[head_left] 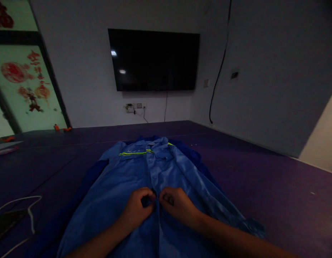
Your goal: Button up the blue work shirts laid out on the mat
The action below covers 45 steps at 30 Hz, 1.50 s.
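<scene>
A blue work shirt (114,190) lies spread out face up, with its collar at the far end and yellow-green stripes across the chest. Its button placket runs down the middle, and buttons (154,176) show above the hands. My left hand (140,204) pinches the placket edge from the left, thumb and forefinger curled together. Close beside it, my right hand (178,204) grips the placket from the right with its fingers curled in. Whatever button lies between the fingertips is hidden. Darker blue cloth (194,154) shows beneath the shirt on both sides.
The shirt rests on a purple floor (262,186). A dark phone-like device (8,222) and a white cable (31,218) lie at the lower left. Small orange objects (67,129) sit by the glass door (28,79). A television (155,61) hangs on the far wall.
</scene>
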Available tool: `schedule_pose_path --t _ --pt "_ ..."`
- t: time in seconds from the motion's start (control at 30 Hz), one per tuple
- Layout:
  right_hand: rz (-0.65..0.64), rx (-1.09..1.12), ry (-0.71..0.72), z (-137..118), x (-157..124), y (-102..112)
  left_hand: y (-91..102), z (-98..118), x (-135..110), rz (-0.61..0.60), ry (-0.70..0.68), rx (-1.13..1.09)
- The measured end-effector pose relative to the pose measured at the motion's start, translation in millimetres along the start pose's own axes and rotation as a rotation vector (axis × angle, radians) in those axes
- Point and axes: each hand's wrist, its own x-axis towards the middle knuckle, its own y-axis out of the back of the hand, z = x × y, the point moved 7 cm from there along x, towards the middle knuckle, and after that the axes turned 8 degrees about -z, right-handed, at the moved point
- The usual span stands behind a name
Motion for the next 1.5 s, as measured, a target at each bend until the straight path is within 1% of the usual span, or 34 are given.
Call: schedule_pose_path --t 0.2,0.37,0.53,0.63,0.87,1.1,1.3,1.43,1.5 --pt "-0.008 -0.080 -0.032 2.3 0.3 -0.5 1.3 -1.7 -0.8 0.019 0.038 0.017" --pt "-0.008 -0.101 -0.038 1.5 0.3 0.8 2.7 -4.2 -0.5 0.036 0.054 0.012" --pt "-0.024 -0.116 -0.067 4.5 1.4 0.0 1.7 -8.1 0.1 0.032 0.071 0.020" --pt "-0.023 -0.104 -0.059 4.4 1.1 0.0 1.0 -9.0 0.4 0.026 0.071 0.009" --pt "-0.035 -0.063 -0.058 6.8 2.3 -1.5 0.9 -6.6 0.3 0.020 0.042 0.027" --pt "-0.032 -0.070 -0.071 9.8 3.6 -0.9 1.0 -5.2 0.1 0.027 0.002 0.053" --pt "-0.063 -0.073 -0.018 6.9 1.4 -4.5 -1.2 -0.6 -1.9 0.005 -0.018 0.065" --pt "-0.067 -0.093 -0.021 5.1 0.0 -5.2 -3.6 2.1 -4.2 -0.007 -0.074 0.097" --pt "-0.072 -0.096 -0.020 4.3 -0.3 -5.1 -5.9 4.6 -4.9 -0.037 -0.114 0.115"
